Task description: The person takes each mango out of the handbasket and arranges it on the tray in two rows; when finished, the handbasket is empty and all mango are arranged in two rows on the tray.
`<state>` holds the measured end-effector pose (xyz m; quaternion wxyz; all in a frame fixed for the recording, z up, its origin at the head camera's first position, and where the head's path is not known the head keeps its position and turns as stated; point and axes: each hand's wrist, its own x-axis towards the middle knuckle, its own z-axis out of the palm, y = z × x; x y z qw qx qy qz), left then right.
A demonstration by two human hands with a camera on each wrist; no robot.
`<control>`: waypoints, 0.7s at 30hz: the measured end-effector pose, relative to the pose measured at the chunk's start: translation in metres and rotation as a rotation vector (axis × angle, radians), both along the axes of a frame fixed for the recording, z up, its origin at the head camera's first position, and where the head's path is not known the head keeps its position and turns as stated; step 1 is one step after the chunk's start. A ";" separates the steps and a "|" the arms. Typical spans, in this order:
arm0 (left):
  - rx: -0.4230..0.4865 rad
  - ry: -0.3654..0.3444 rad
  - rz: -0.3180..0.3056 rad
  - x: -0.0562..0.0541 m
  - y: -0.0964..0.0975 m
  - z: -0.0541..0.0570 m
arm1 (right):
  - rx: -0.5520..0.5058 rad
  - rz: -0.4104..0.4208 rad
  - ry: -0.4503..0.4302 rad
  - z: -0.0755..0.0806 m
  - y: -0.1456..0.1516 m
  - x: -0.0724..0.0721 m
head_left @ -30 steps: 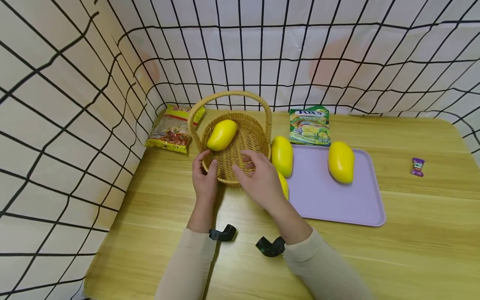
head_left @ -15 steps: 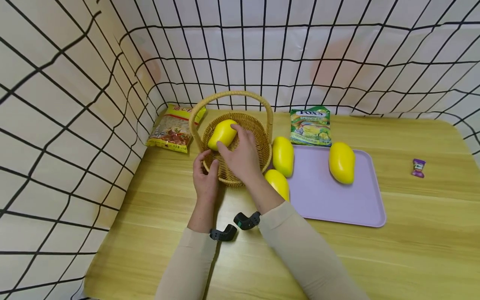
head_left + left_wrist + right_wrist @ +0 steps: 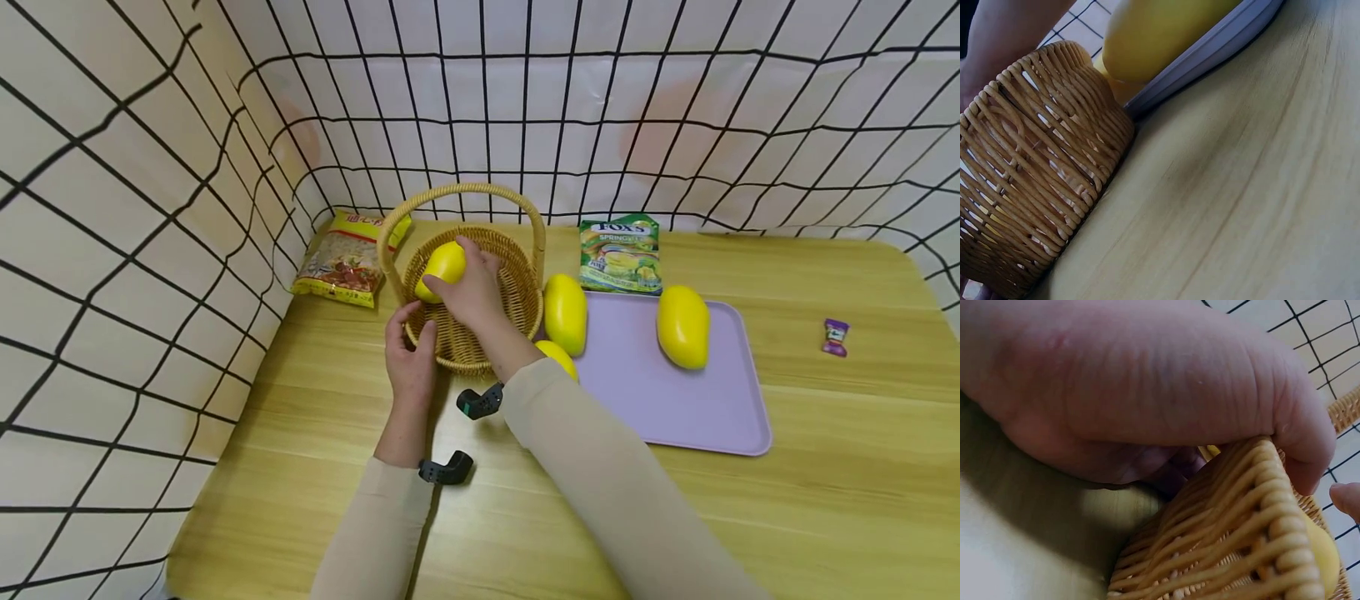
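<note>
The wicker basket (image 3: 459, 350), with a tall arched handle, stands on the wooden table. My left hand (image 3: 412, 375) holds its near-left rim. In the right wrist view the left thumb (image 3: 1307, 444) hooks over the rim, with the other fingers outside the wall. My right hand (image 3: 476, 292) reaches into the basket and grips a yellow mango (image 3: 444, 268), fingers on the far side and thumb on the near side. Outside the basket's right wall lie two more mangoes, one further back (image 3: 566, 312) and a nearer mango (image 3: 557, 357) partly hidden by the right arm.
A lilac tray (image 3: 675, 408) lies right of the basket with a mango (image 3: 682, 327) on it. Behind the tray is a green soup packet (image 3: 619, 254); a yellow food bag (image 3: 345, 258) sits left of the basket. A small purple candy (image 3: 836, 337) lies far right. Black-gridded walls rise behind and left.
My right hand has moved from the basket's near-right side leftward and inward, and its fingers have closed round the mango there. The left hand and basket have stayed put.
</note>
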<state>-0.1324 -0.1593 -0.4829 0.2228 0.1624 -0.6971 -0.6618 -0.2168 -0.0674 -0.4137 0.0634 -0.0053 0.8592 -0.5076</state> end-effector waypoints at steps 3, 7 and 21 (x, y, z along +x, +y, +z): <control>-0.002 0.002 0.002 0.000 0.000 0.000 | 0.011 -0.004 -0.022 -0.002 -0.004 -0.004; -0.001 -0.021 0.001 0.000 0.001 0.001 | 0.015 -0.024 -0.045 -0.003 -0.008 -0.008; 0.010 -0.042 -0.001 0.001 -0.001 0.001 | 0.013 -0.044 -0.073 -0.013 -0.012 -0.015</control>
